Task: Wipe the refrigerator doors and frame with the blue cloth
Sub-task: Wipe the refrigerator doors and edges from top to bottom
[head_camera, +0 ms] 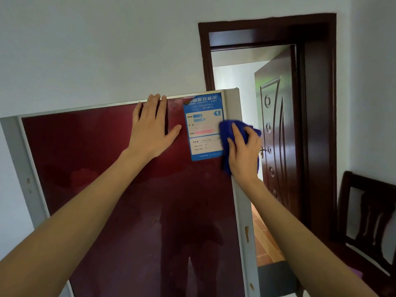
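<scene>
Fridge door (128, 200) is dark red and glossy, w/ a grey frame (232, 108) round it. The blue energy label (203, 125) is stuck in its top right corner.

L hand (151, 127) lies flat on the red panel just left of the label. Its fingers are straight and close together, the tips reach the door's top edge, and the thumb sticks out toward the label.

R hand (243, 155) is at the label's right edge, fingers bent over the blue cloth (230, 129), which is bunched under the palm. It presses the cloth against the grey frame strip. The cloth overlaps the label's right margin and hangs a bit below the hand.

Right of the label, past the fridge edge, a dark brown room door (276, 136) stands open in its dark doorframe (319, 103). Further right and lower is a dark wooden chair (368, 211). A plain white wall (85, 50) is above and left of the label. Faint smears and a dim reflection show on the red panel below it.
</scene>
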